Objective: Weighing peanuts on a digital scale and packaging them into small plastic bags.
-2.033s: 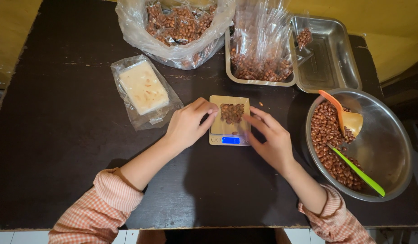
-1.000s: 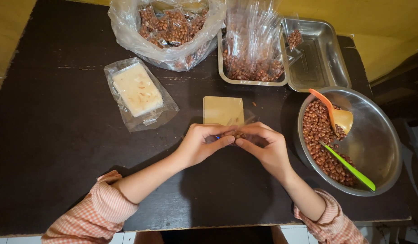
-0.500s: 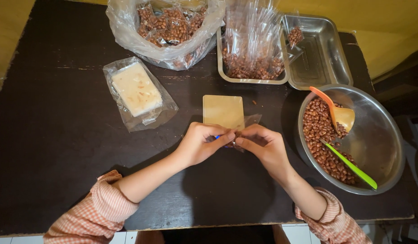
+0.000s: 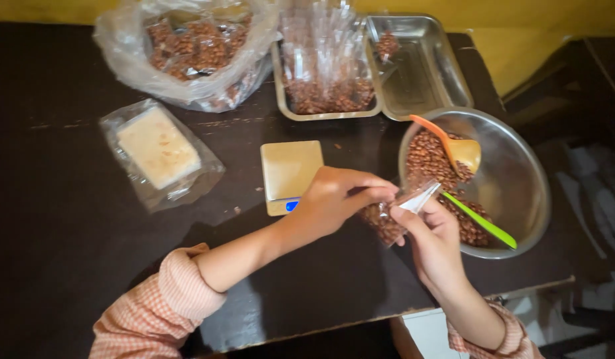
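Note:
Both hands hold a small clear packet of brown peanuts just left of a metal bowl. My left hand pinches the packet's top from the left. My right hand grips it from the right and below. A small tan kitchen scale with a blue display sits bare just behind my left hand. The metal bowl holds loose peanuts, an orange spoon and a green stick.
A metal tray with clear packets of peanuts stands at the back. A big plastic bag of filled packets lies back left. A clear wrapper with a pale block lies left. The table's front edge runs close below my arms.
The packet was lifted off the scale, brought toward me, then carried right toward the bowl with both hands on it. The scale now stands bare.

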